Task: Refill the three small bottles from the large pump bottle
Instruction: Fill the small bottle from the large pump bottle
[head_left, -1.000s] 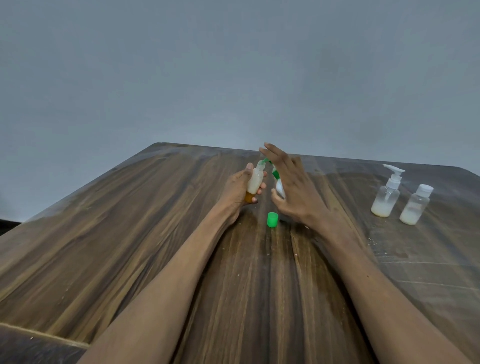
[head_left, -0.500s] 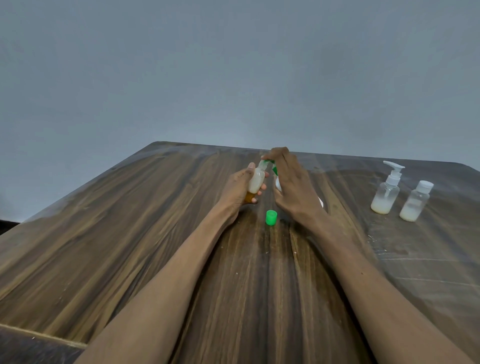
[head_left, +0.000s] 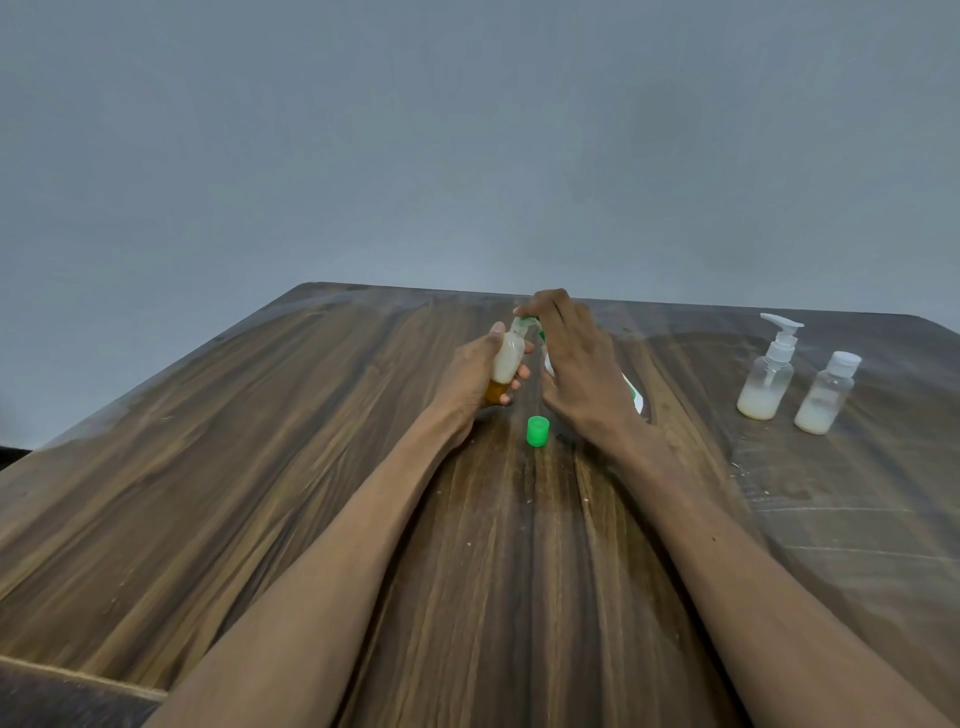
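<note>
- Green cap (head_left: 537, 431) sits on the counter (head_left: 260, 467) just before the hands, off so the small bottle can take liquid.
- Left hand (head_left: 475, 376) curls round the small bottle (head_left: 506, 358), tilting its mouth to the spout.
- Right hand (head_left: 582, 369), fingers bent, presses the large pump bottle (head_left: 631, 395), mostly hidden.
- Far right, well apart: a pump-top bottle (head_left: 766, 384) and a capped bottle (head_left: 826, 397), both part-filled.

At frame centre, a small uncapped bottle (head_left: 506, 358) with white liquid above an amber base tilts beneath the green nozzle of the large pump bottle (head_left: 631, 392), which is mostly hidden. Its green cap (head_left: 537, 431) stands just below. At right stand a small pump-topped bottle (head_left: 768, 382) and a small capped bottle (head_left: 826, 395), both clear and partly filled with white liquid.
</note>
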